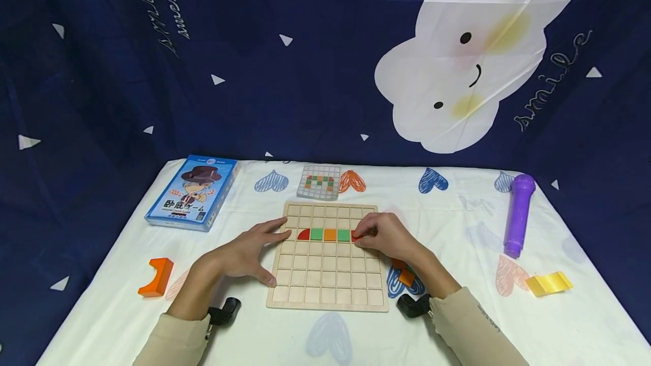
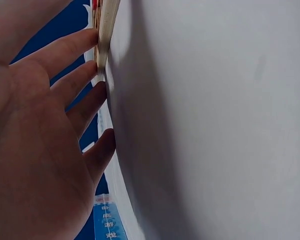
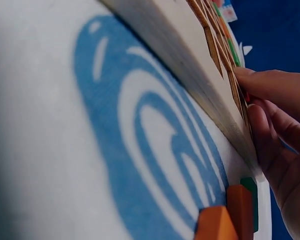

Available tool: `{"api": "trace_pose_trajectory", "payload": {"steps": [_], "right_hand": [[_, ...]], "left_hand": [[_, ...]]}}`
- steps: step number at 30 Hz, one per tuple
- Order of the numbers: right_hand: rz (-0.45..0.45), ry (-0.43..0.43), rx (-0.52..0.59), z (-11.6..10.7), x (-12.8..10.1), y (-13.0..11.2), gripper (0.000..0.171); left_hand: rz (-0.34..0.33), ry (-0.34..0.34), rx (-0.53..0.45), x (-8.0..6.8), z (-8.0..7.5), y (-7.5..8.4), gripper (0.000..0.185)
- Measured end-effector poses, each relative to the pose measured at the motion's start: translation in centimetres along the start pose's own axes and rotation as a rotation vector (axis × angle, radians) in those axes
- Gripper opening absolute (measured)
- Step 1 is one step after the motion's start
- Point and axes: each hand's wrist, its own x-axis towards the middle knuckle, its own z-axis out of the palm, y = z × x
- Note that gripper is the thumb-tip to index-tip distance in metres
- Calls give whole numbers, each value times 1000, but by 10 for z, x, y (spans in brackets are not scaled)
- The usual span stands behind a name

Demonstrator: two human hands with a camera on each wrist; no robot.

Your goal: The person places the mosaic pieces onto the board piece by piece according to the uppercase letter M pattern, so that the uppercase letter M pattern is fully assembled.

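A wooden grid board [image 1: 328,284] lies in the middle of the table. One row holds a red quarter-round piece [image 1: 303,234], a green tile [image 1: 317,234], an orange tile [image 1: 330,235] and another green tile [image 1: 343,235]. My right hand [image 1: 378,236] pinches a small red piece [image 1: 355,236] at the end of that row, its fingers [image 3: 270,87] curled over the board's edge [image 3: 190,65]. My left hand [image 1: 254,250] lies flat with straight fingers [image 2: 72,52] against the board's left edge [image 2: 106,30].
A pattern card [image 1: 319,181] lies behind the board. A blue game box [image 1: 193,191] sits at the back left, an orange block [image 1: 157,277] front left. Orange and green pieces [image 1: 404,273] [image 3: 235,210] lie under my right wrist. A purple toy microphone [image 1: 519,213] and yellow piece [image 1: 549,283] are right.
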Motion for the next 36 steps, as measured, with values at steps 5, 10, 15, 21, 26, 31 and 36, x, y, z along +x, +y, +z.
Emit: {"api": "trace_pose_trajectory", "payload": {"steps": [5, 10, 15, 21, 26, 31, 36], "right_hand": [[-8, -13, 7, -1, -1, 0, 13], [-13, -17, 38, -6, -5, 1, 19], [-28, -7, 89, -17, -10, 3, 19], [-10, -12, 83, -34, -18, 7, 23], [-4, -15, 76, -45, -26, 16, 27], [19, -3, 63, -52, -37, 24, 29], [68, -4, 43, -57, -48, 31, 32]], "left_hand": [[1, -5, -7, 0, 0, -1, 106], [8, -12, -13, 0, 0, -2, 106], [8, -14, -13, 0, 0, -2, 106], [11, -11, -16, -1, 0, -2, 106], [17, -4, -7, -1, 0, -1, 107], [16, -1, -4, -1, 1, -2, 107], [7, -1, -5, -1, 1, -2, 107]]}}
